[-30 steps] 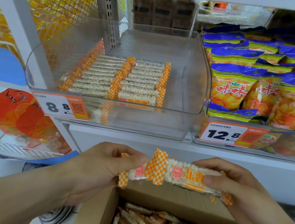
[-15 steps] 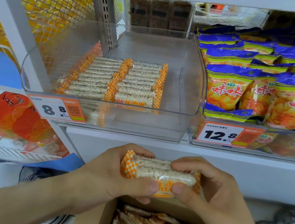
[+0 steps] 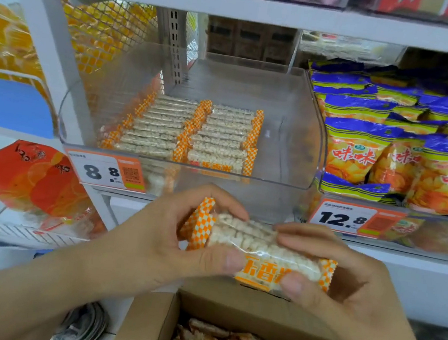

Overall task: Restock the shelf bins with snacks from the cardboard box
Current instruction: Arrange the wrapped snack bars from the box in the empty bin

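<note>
Both hands at frame centre hold small stack of puffed-rice snack bars in clear wrappers with orange-checked ends (image 3: pixel 258 247): left hand (image 3: pixel 169 236) grips left end, right hand (image 3: pixel 344 280) grips right end. Above them, clear plastic shelf bin (image 3: pixel 298 150) holds two rows of same bars. Open brown cardboard box (image 3: pixel 242 313) at bottom centre, more packs inside.

Store shelf surroundings, snack aisle.
Blue-and-yellow chip bags (image 3: pixel 360 155) fill the right bin, price tag (image 3: pixel 352 219) reading 12.8 on its front. Price tag (image 3: pixel 104 170) reading 8.8 at lower left of the middle bin. Red-orange snack bag (image 3: pixel 38 178) sits in a white wire basket (image 3: pixel 12 228) at near left. Yellow packs (image 3: pixel 101 30) behind wire mesh at far left. Brown boxes (image 3: pixel 250 41) at far back centre. Grey upright post (image 3: pixel 46 43) on the left. Coiled cable (image 3: pixel 82 327) on the floor, near left.
</note>
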### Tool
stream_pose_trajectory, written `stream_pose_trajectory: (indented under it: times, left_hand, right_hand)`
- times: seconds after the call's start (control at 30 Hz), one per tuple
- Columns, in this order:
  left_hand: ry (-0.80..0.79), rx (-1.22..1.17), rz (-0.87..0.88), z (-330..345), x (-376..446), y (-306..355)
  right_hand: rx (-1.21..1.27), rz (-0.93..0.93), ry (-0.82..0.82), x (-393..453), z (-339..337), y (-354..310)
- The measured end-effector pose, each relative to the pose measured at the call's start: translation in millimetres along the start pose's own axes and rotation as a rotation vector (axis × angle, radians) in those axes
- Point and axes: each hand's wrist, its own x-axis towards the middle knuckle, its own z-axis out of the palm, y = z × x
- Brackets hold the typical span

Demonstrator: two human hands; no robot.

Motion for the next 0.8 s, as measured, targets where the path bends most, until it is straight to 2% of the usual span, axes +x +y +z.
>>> stream_pose_trajectory:
  times: [0.07,0.17,0.27,0.33,0.5,0.6,0.7,0.8]
  left_hand:
    - [0.084,0.089,0.087,-11.4,-1.0,1.2]
    - [0.313,0.259,0.187,-36.9,-1.0,0.7]
    - [0.523,0.515,0.199,-62.4,3.2,-6.6]
    - [0.573,0.662,0.207,-75.0,8.1,-19.1]
    - [0.518,0.806,0.181,-84.9,13.2,-41.2]
    - [0.497,0.816,0.179,-88.0,13.2,-47.2]
    - [0.487,0.792,0.184,-90.1,13.0,-50.4]
    - [0.485,0.763,0.179,-90.8,12.3,-50.9]
  right_hand:
    - [-0.155,-0.132,0.056,12.2,3.6,-12.5]
    - [-0.361,-0.297,0.097,38.8,6.1,-34.9]
    - [-0.61,-0.444,0.113,77.8,7.3,-55.9]
    - [-0.752,-0.465,0.087,108.2,9.2,-65.1]
    - [-0.923,-0.196,-0.176,165.2,17.6,-66.3]
    - [-0.856,-0.021,-0.31,179.6,19.7,-55.8]
    - [-0.716,0.131,-0.322,185.7,24.9,-36.8]
    - [-0.683,0.199,-0.326,189.7,31.6,-16.7]
